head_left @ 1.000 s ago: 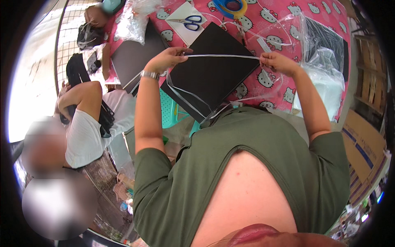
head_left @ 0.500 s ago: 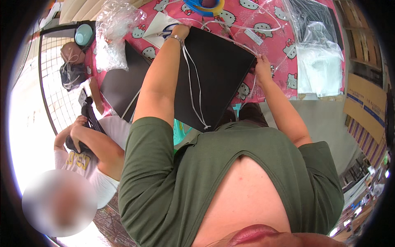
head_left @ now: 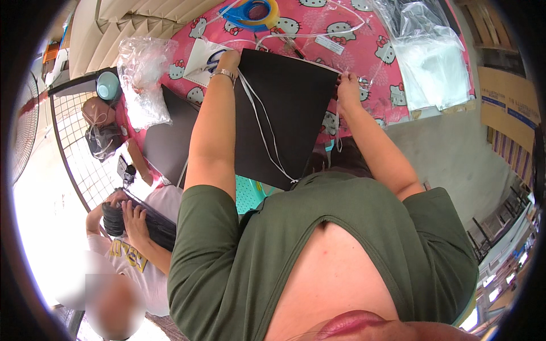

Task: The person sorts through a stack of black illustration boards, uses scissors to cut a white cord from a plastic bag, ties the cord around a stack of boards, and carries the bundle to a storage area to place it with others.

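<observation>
A large flat black board (head_left: 281,113) slants from the table edge toward my body. My left hand (head_left: 230,59) is closed at its far left corner, next to scissors with dark blue handles (head_left: 215,58). Long white cords (head_left: 263,116) run down the board from beside that hand to a knot near my waist. At the far right corner, my right hand (head_left: 348,91) pinches a thin white cord, whose loose end hangs below the fingers. A pale line follows the far edge between both hands. What lies inside the left fingers is mostly hidden.
A blue and yellow tape dispenser (head_left: 250,14) lies on the pink patterned tablecloth (head_left: 392,74). Clear plastic packs (head_left: 429,68) are at right, crumpled plastic (head_left: 145,85) at left. Another dark sheet (head_left: 168,139) lies left, where a co-worker (head_left: 136,227) handles a black bundle.
The view has shifted, so the table appears lower and left. Both my hands keep their places at the board's far corners. The co-worker's hands have moved over the black bundle.
</observation>
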